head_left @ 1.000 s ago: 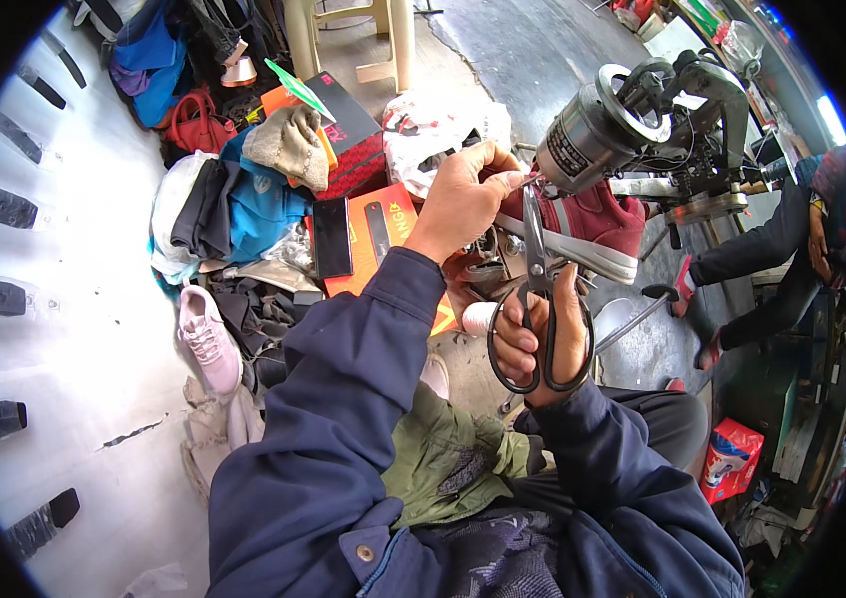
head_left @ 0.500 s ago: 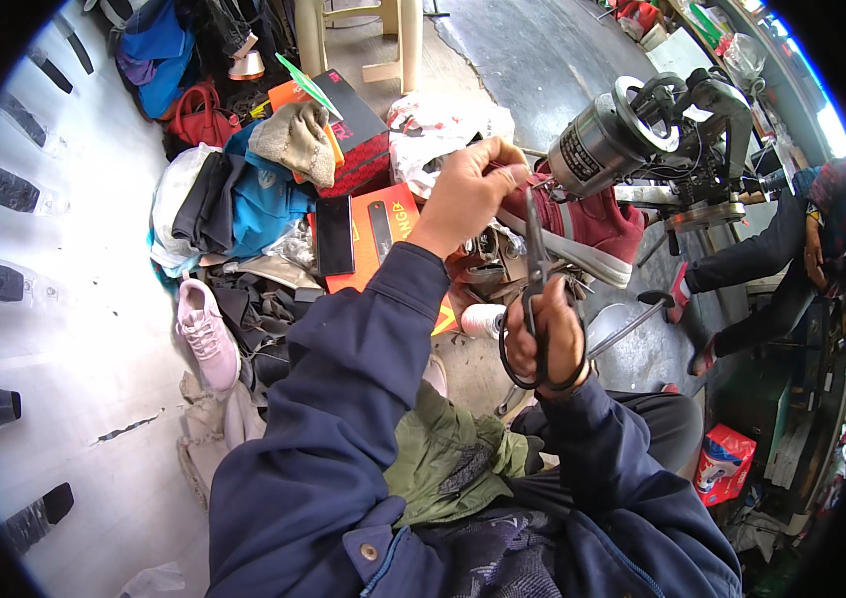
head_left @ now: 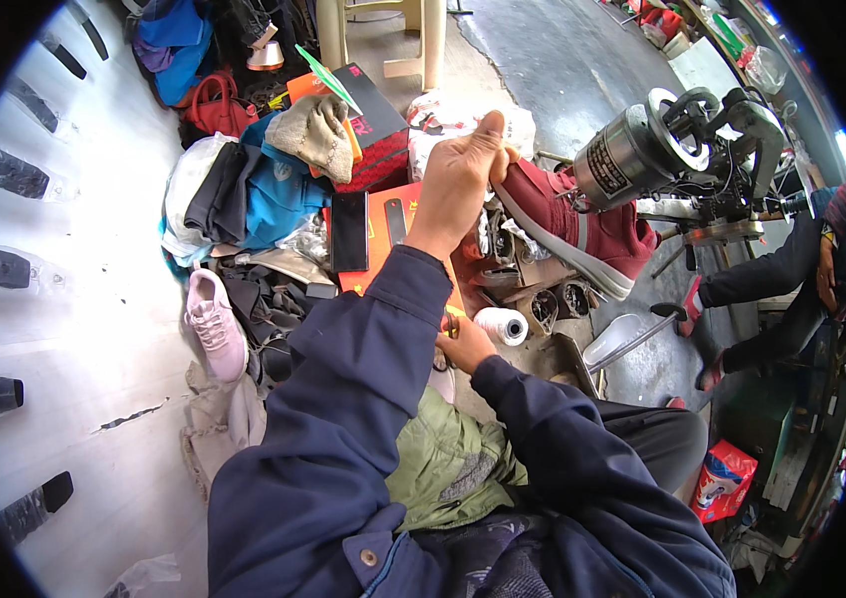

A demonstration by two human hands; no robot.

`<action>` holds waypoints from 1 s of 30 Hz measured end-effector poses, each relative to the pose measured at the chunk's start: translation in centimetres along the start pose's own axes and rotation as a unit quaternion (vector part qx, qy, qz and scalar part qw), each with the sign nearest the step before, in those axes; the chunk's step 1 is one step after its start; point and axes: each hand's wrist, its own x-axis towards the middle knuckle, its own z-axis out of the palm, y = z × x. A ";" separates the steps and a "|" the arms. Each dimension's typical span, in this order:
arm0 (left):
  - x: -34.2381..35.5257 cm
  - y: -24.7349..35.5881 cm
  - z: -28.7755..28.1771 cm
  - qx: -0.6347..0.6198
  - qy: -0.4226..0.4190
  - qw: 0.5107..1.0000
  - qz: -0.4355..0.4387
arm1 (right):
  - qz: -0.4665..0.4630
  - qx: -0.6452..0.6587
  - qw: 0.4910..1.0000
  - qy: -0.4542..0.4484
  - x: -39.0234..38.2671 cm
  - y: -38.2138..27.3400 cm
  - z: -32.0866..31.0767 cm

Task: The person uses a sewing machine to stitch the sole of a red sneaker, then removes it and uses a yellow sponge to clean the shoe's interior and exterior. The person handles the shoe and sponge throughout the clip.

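The red shoe [head_left: 567, 214] lay directly below and left of the sewing machine [head_left: 614, 164], its upper close under the metal head, toe pointing left and heel down to the right. Left of the machine, the left hand [head_left: 463, 179] had its fingers curled around the toe, thumb up, apparently grasping it. The right hand [head_left: 469, 345] rested low to the machine's left; the left sleeve [head_left: 363, 349] partly hid its fingers, so whether they gripped anything could not be told. Between that hand and the machine stood a thread spool [head_left: 503, 326]. The shoe looked light, with a soft fabric upper that would probably crease and a stiffer, springy grey sole; the toe and sole edge seemed the surest hold, clear of the needle area.
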 end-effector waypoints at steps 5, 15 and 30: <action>-0.1 -0.4 0.7 0.065 -0.054 0.996 0.020 | -0.036 0.066 0.997 0.027 5.1 2.3 2.4; -0.4 0.1 1.1 0.056 -0.104 0.989 -0.093 | -0.059 0.216 0.967 -0.121 -1.6 0.7 -2.7; -0.8 -0.9 1.2 0.054 -0.100 0.988 -0.109 | 0.064 0.016 0.941 0.333 -11.7 8.3 -38.9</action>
